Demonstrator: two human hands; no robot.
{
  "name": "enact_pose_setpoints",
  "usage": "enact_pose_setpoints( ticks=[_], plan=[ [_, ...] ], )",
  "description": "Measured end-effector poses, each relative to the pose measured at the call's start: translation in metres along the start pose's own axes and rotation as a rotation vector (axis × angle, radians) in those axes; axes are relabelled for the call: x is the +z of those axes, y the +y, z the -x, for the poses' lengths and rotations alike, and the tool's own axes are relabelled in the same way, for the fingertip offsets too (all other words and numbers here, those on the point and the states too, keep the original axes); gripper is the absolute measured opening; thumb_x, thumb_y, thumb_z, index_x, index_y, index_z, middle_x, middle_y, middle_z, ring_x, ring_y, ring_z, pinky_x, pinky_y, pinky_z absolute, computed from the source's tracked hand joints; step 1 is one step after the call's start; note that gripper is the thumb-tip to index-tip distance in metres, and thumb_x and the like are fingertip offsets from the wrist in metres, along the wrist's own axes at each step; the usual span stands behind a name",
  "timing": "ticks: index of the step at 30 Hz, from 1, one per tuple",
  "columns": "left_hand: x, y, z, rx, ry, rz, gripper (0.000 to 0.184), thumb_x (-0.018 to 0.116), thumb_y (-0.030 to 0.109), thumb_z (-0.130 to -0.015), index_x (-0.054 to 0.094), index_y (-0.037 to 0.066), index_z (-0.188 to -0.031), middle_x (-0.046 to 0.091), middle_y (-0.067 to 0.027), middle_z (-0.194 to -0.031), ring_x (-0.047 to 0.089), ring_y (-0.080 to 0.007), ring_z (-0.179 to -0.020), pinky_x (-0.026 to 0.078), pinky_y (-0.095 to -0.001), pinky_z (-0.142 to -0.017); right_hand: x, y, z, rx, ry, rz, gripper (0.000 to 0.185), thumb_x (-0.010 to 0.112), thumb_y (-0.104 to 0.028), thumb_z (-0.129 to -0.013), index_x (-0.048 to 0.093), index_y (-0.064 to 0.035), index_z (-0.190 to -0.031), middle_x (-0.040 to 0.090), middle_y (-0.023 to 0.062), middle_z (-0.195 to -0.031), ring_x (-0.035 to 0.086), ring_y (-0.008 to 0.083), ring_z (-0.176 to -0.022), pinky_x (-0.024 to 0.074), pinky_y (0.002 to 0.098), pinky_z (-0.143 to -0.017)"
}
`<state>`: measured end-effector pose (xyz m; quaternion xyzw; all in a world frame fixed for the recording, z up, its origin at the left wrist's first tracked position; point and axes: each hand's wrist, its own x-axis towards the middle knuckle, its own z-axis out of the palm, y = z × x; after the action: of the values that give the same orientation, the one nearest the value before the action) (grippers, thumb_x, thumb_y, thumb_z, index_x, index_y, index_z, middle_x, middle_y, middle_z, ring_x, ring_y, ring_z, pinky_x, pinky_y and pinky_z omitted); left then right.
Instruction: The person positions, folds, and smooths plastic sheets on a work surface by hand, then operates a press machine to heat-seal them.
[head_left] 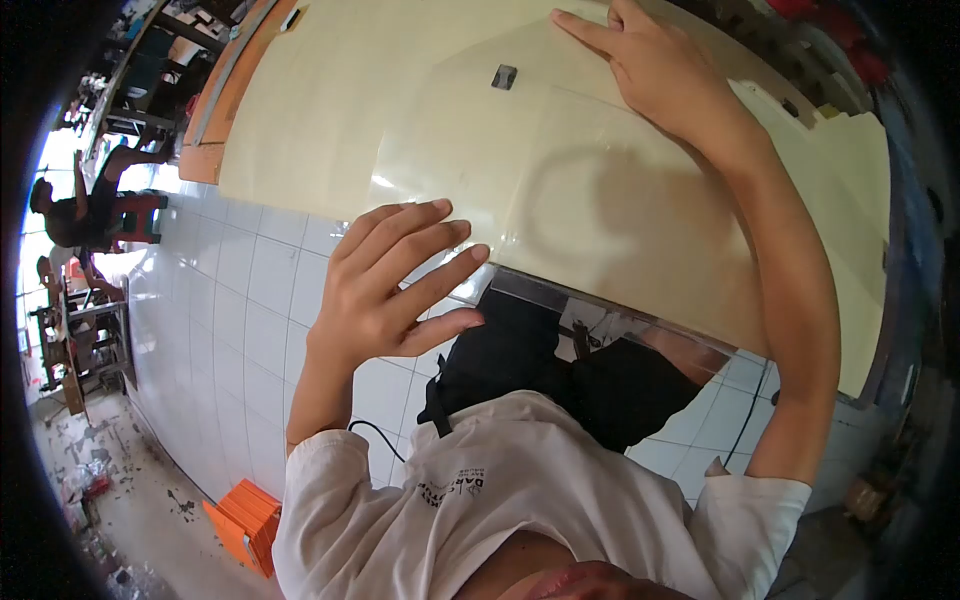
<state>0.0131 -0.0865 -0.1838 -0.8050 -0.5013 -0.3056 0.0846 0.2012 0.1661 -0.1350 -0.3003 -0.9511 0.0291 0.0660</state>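
Pale yellow sheet material (310,110) covers the work table, with a clear, shiny sheet (440,150) lying over part of it. My left hand (400,285) is at the near edge of the sheets, fingers spread and holding nothing. Farther off, my right hand (640,60) rests over the yellow surface near its far side, its index finger stretched out to the left. A small dark rectangular piece (504,77) lies on the sheet to the left of that hand.
An orange-brown board with a metal strip (207,120) is at the table's left end. Two people (75,215) are at the far left. An orange object (245,525) stands on the floor at lower left. Cables hang near my legs.
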Motion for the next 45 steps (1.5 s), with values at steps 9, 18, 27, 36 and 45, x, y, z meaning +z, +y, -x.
enact_pose_setpoints(
  ticks=[9, 18, 27, 36, 45],
  plan=[
    [0.014, 0.001, 0.012, -0.032, 0.076, -0.030, 0.029, 0.079, 0.033, -0.082, 0.079, 0.016, -0.105, 0.072, -0.0048, -0.110, 0.068, -0.0264, -0.108, 0.054, -0.0417, -0.091, 0.001, 0.000, 0.000, -0.003, 0.051, 0.016, 0.051, 0.042, -0.005, -0.097, 0.061, -0.0217, -0.141, 0.056, 0.0255, -0.130, 0.061, 0.0436, -0.114, 0.0489, 0.0477, -0.099],
    [0.019, 0.004, 0.015, -0.022, 0.081, -0.033, 0.026, 0.080, 0.031, -0.081, 0.079, 0.018, -0.103, 0.072, -0.0040, -0.111, 0.068, -0.0267, -0.110, 0.052, -0.0436, -0.094, -0.011, -0.009, 0.005, -0.006, 0.056, -0.049, 0.051, 0.045, -0.005, -0.094, 0.062, -0.0200, -0.140, 0.055, 0.0277, -0.132, 0.061, 0.0453, -0.114, 0.0481, 0.0476, -0.101],
    [0.028, 0.007, 0.015, -0.048, 0.146, -0.050, 0.024, 0.085, 0.027, -0.076, 0.079, 0.019, -0.098, 0.073, -0.0030, -0.107, 0.068, -0.0261, -0.109, 0.052, -0.0432, -0.095, -0.006, -0.005, 0.003, 0.012, 0.051, -0.045, 0.051, 0.044, -0.005, -0.094, 0.063, -0.0204, -0.139, 0.055, 0.0280, -0.131, 0.061, 0.0455, -0.113, 0.0481, 0.0473, -0.099],
    [0.053, 0.004, 0.022, -0.024, 0.307, -0.157, 0.028, 0.089, 0.030, -0.073, 0.077, 0.024, -0.098, 0.072, -0.0005, -0.101, 0.068, -0.0236, -0.104, 0.051, -0.0426, -0.093, 0.000, 0.002, -0.003, -0.004, 0.063, -0.034, 0.047, 0.044, -0.008, -0.097, 0.063, -0.0201, -0.139, 0.057, 0.0262, -0.123, 0.062, 0.0441, -0.108, 0.0488, 0.0480, -0.095],
    [0.051, 0.008, 0.017, -0.028, 0.295, -0.165, 0.030, 0.086, 0.037, -0.074, 0.080, 0.028, -0.103, 0.070, -0.0005, -0.098, 0.067, -0.0240, -0.099, 0.051, -0.0418, -0.088, -0.006, -0.001, 0.001, 0.001, 0.033, -0.064, 0.046, 0.044, -0.009, -0.098, 0.064, -0.0192, -0.138, 0.058, 0.0245, -0.118, 0.062, 0.0421, -0.104, 0.0492, 0.0481, -0.091]
  ],
)
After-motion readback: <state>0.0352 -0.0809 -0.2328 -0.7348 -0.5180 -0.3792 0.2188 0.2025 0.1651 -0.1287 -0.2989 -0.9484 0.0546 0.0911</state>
